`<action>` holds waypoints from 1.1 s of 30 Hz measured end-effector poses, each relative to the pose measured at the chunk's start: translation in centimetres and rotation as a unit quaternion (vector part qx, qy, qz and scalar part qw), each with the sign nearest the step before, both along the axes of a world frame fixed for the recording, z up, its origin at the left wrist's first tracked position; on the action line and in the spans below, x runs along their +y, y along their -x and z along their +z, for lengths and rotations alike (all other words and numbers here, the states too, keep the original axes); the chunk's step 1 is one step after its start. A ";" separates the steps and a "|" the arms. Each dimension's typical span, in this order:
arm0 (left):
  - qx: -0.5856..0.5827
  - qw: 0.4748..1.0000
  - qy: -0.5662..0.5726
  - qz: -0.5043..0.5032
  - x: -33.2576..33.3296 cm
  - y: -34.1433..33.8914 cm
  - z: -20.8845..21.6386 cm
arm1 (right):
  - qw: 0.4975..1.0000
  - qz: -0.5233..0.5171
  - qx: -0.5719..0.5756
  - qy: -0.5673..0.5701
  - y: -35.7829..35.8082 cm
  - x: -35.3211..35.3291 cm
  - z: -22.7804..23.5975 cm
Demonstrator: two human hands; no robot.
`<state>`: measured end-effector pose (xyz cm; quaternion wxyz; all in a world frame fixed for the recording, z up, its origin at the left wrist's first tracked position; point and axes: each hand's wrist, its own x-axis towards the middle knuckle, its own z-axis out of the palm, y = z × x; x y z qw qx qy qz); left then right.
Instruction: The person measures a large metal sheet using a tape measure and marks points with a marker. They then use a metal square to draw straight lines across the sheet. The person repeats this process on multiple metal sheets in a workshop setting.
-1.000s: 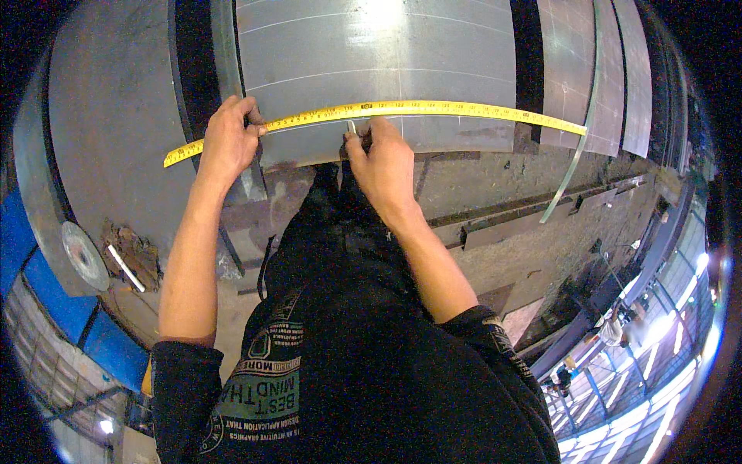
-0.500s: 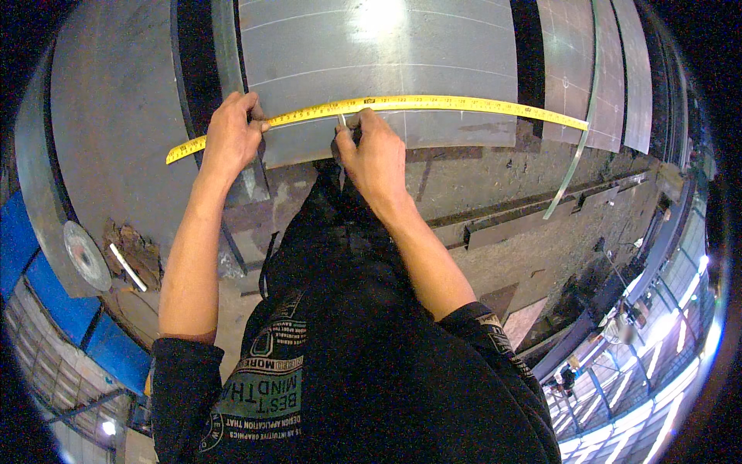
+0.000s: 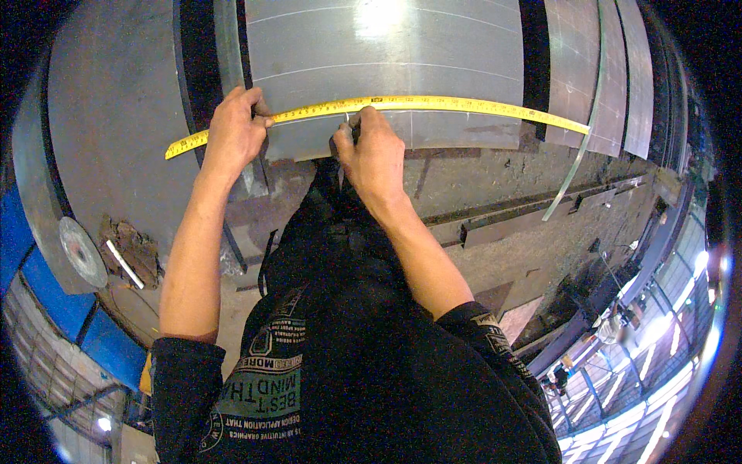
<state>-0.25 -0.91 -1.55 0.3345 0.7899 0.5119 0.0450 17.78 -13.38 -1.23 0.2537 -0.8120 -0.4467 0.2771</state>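
A yellow tape measure blade stretches across the grey metal plate near its front edge, bowing slightly. My left hand is closed around the blade close to the plate's left side, thumb and fingers pinching it. My right hand is bent over the plate's near edge, just below the blade. Between its thumb and fingers it pinches a thin white marking stick, mostly hidden by the fingers, its tip at the blade's lower edge. Fine white lines are drawn on the plate.
A narrow metal strip crosses the blade's right end. Further right lie marked metal sheets. At left are a dark plate, a round grinding disc and a white stick. Long steel bars lie on the floor.
Both hands keep their grips in nearly the same place. The view has shifted a little, so the plate and blade appear slightly further right.
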 end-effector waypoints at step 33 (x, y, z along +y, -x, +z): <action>-0.045 0.999 -0.018 0.021 4.9 -1.3 2.2 | 0.945 0.225 -0.218 0.091 -26.7 3.2 4.1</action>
